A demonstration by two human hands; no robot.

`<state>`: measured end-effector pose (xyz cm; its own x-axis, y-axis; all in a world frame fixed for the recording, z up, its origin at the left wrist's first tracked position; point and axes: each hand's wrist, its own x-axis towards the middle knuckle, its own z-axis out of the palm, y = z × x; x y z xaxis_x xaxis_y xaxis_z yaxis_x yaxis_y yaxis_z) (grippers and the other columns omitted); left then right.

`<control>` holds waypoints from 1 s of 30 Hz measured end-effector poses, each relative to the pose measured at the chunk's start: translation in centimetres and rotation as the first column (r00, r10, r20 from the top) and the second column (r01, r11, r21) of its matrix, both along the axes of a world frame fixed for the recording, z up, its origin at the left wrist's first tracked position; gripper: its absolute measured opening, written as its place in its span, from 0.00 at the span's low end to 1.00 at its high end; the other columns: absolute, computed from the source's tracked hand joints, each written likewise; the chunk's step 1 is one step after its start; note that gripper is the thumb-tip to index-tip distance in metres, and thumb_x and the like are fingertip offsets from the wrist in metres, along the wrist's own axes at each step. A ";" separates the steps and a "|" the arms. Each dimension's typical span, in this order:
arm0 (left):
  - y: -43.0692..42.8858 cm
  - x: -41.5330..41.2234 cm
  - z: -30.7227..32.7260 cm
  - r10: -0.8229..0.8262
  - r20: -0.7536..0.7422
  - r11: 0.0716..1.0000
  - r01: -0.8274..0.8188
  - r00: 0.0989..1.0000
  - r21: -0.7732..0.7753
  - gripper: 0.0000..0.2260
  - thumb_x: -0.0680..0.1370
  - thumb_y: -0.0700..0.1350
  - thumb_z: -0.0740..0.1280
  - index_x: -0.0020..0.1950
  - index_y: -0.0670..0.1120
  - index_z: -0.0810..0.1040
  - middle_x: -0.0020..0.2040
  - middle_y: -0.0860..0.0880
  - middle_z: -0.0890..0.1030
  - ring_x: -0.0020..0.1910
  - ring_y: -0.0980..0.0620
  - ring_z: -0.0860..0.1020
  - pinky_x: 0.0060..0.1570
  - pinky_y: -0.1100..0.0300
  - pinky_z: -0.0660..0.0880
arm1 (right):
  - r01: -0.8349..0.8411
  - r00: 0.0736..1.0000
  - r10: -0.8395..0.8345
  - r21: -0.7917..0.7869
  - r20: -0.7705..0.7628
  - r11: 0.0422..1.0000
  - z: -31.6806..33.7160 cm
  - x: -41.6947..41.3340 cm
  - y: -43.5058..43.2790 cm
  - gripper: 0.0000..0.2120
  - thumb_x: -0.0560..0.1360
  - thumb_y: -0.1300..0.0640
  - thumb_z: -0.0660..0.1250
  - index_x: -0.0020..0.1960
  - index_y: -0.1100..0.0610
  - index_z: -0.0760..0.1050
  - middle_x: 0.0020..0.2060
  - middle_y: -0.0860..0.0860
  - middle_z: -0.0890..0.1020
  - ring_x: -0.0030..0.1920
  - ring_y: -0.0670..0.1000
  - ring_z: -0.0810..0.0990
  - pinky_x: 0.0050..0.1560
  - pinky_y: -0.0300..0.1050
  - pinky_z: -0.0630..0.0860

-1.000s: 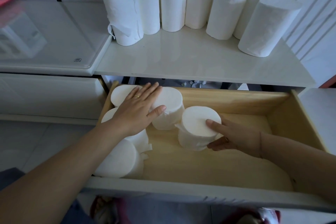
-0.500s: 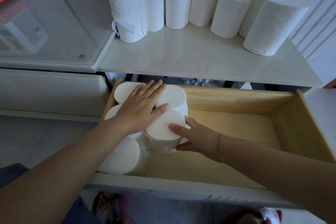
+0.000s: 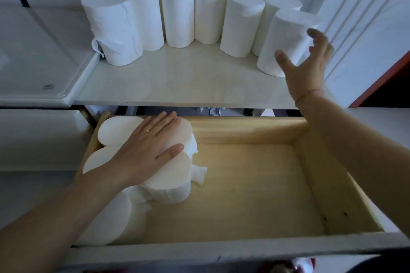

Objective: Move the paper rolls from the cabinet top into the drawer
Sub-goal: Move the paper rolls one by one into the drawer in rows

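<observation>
Several white paper rolls stand upright on the cabinet top, in a curved row from a loosely wrapped roll at the left to the nearest right roll. My right hand is spread open just in front of that right roll, fingers apart around its side, not closed on it. Below, the open wooden drawer holds several rolls standing on end in its left part. My left hand lies flat, palm down, on top of them, beside the latest roll.
A glossy white surface adjoins the cabinet top on the left. White panelled wall rises behind and to the right. The drawer's front rail crosses the bottom; its right half shows bare wood.
My right hand let go of the roll it had pushed against the others in the drawer and rose to the rightmost roll on the cabinet top. My left hand stayed on the drawer rolls.
</observation>
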<state>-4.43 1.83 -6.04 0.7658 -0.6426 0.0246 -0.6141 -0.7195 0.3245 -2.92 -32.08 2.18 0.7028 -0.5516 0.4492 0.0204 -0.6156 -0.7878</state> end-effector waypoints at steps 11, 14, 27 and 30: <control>-0.2 0.0 -0.8 -0.003 0.072 0.997 -0.002 0.997 0.073 0.33 0.74 0.67 0.38 0.75 0.53 0.42 0.76 0.58 0.43 0.74 0.62 0.38 0.72 0.61 0.38 | -0.103 0.990 0.103 0.005 -0.097 0.995 2.5 6.1 -5.0 0.32 0.67 0.47 0.72 0.67 0.45 0.63 0.64 0.50 0.66 0.55 0.48 0.69 0.55 0.44 0.71; -0.2 0.0 -0.8 -0.004 0.077 0.997 -0.002 0.997 0.079 0.33 0.73 0.67 0.36 0.75 0.54 0.40 0.76 0.58 0.41 0.73 0.62 0.38 0.71 0.62 0.37 | -0.088 0.994 0.089 0.011 -0.061 0.996 2.0 6.0 -3.8 0.28 0.65 0.47 0.73 0.62 0.47 0.66 0.58 0.49 0.66 0.52 0.49 0.70 0.49 0.42 0.73; -0.1 0.0 -0.9 -0.002 0.078 0.996 -0.005 0.997 0.085 0.30 0.73 0.67 0.35 0.72 0.58 0.34 0.74 0.61 0.38 0.71 0.65 0.35 0.66 0.68 0.30 | -0.647 0.753 0.653 0.096 -0.078 0.757 0.5 -7.2 5.2 0.28 0.60 0.48 0.79 0.51 0.43 0.65 0.52 0.47 0.75 0.48 0.46 0.79 0.36 0.34 0.76; -0.2 0.0 -0.8 -0.002 0.079 0.997 -0.004 0.997 0.071 0.32 0.73 0.68 0.35 0.74 0.56 0.38 0.74 0.60 0.39 0.71 0.66 0.35 0.67 0.68 0.31 | -0.635 0.720 0.644 0.128 -0.258 0.762 -3.1 -8.6 5.5 0.28 0.59 0.53 0.80 0.50 0.43 0.66 0.53 0.47 0.73 0.52 0.50 0.76 0.43 0.41 0.77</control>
<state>-4.43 1.66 -6.81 0.7638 -0.6442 0.0396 -0.6352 -0.7394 0.2231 -11.55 -26.58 -0.91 0.9819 0.0647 0.1779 0.1857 -0.5124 -0.8384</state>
